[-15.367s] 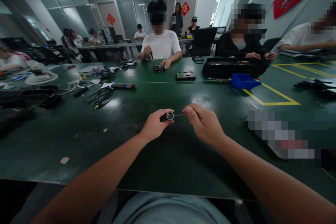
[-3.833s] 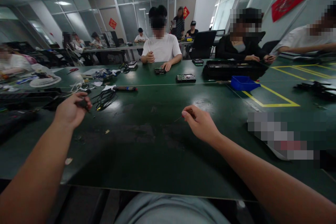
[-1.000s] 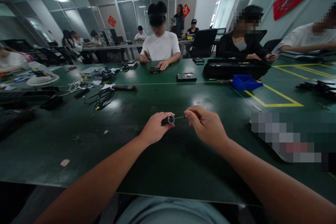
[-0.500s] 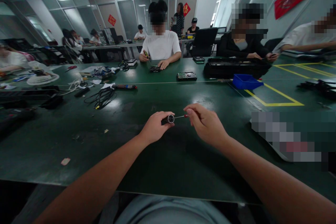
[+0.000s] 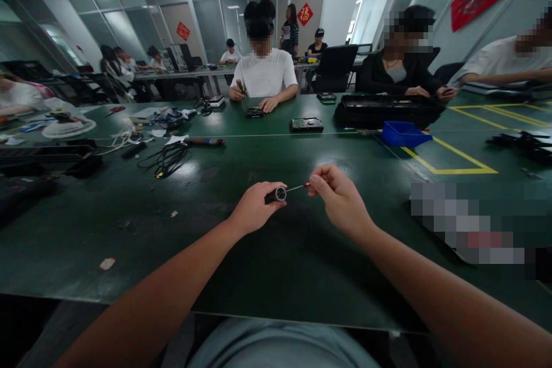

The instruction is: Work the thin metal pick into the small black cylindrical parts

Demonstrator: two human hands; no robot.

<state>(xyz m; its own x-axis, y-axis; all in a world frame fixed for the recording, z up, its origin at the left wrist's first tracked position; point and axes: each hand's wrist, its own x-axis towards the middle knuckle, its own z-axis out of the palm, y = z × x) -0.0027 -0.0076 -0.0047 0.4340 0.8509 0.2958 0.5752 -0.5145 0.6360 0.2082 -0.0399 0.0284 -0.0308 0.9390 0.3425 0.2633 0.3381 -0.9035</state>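
both hands were busy above the green table (image 5: 267, 264): our left hand (image 5: 254, 210) gripped the small black cylinder (image 5: 275, 195), our right hand (image 5: 340, 201) pinched the thin screwdriver (image 5: 297, 187) into its end. we'd keep them aligned.

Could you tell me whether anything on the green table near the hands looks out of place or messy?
Mostly stray litter: a pale scrap and small bits lie loose on the green table, and a black cable sits in a loose tangle. Nothing looks spilled or broken.
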